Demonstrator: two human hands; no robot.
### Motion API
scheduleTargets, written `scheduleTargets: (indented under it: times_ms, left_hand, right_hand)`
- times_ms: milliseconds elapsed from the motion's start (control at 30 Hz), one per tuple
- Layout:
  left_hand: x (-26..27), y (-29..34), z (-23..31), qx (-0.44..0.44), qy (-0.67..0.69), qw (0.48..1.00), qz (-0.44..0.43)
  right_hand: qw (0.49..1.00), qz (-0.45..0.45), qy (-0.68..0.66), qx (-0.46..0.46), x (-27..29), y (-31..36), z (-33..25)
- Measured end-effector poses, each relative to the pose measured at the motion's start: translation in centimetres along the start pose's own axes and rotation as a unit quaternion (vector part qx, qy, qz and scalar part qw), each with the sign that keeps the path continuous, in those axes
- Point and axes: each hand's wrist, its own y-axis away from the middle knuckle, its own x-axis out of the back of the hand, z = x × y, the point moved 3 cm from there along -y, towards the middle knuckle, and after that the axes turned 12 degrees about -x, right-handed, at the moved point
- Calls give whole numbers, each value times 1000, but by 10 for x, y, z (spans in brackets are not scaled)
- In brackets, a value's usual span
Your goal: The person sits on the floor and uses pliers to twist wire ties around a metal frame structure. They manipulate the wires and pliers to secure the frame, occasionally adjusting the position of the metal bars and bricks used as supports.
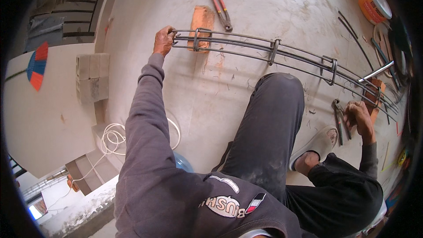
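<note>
A long cage of dark steel bars (246,44) with square tie loops stretches across in front of me. My left hand (164,41) is closed around the bar ends at its left end. Low on the right is my right hand (359,117), its fingers curled at one handle of dark-handled pincers (338,121), whose handles stand apart. An orange brick (203,20) lies beneath the cage near my left hand, and another brick (374,89) sits under its right end. Beyond the cage, red-handled pincers (221,11) rest on the floor.
Wire scraps litter the floor (264,13). Loose bars (356,39) and an orange bucket (375,5) are at the far right. Grey blocks (92,77), a white cable (112,139) and a red-blue broom head (37,67) are on the left. My bent knee (280,88) sits close to the cage.
</note>
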Motion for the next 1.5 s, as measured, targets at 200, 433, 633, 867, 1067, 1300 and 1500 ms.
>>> scheduleTargets:
  times_ms: [200,433,633,867,1067,1300,1500]
  left_hand:
    - [-19,17,-12,72,-175,976,111]
    - [-14,26,-3,185,134,970,83]
    - [-14,28,-22,177,258,946,86]
    - [-20,27,-21,191,246,931,192]
    - [-20,-15,-16,187,264,921,216]
    - [-15,-25,-18,141,239,952,127]
    - [-5,-34,-13,83,88,993,-7]
  right_hand:
    - [916,115,337,184,-30,24,-99]
    - [713,203,580,338,-37,-11,-161]
    - [761,161,561,285,-72,-87,-163]
    - [810,213,465,285,-89,-106,-156]
    - [804,242,460,288,-75,-121,-165]
    - [814,264,462,232,-78,-114,-171]
    - [811,282,436,269,-78,-117,-164]
